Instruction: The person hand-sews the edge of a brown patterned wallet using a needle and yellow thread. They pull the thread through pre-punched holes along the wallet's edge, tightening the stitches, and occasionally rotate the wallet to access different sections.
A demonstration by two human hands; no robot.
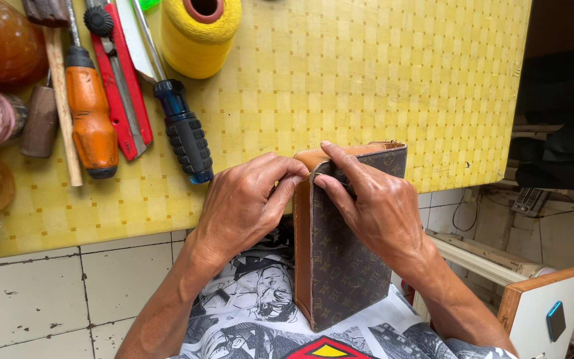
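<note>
A brown patterned wallet (340, 259) stands on edge over the person's lap, its top resting at the near edge of the yellow table (367, 80); the left hand (244, 206) and right hand (373, 203) both pinch its top corner, fingers closed on it. Farther left lie a blue-handled screwdriver (184, 133) and an orange-handled screwdriver (91, 116); beyond stands a spool of yellow thread (197, 33).

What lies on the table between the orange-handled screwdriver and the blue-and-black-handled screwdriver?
In the head view, a red-handled flat tool lies between the orange-handled screwdriver and the blue-and-black-handled screwdriver.
</note>
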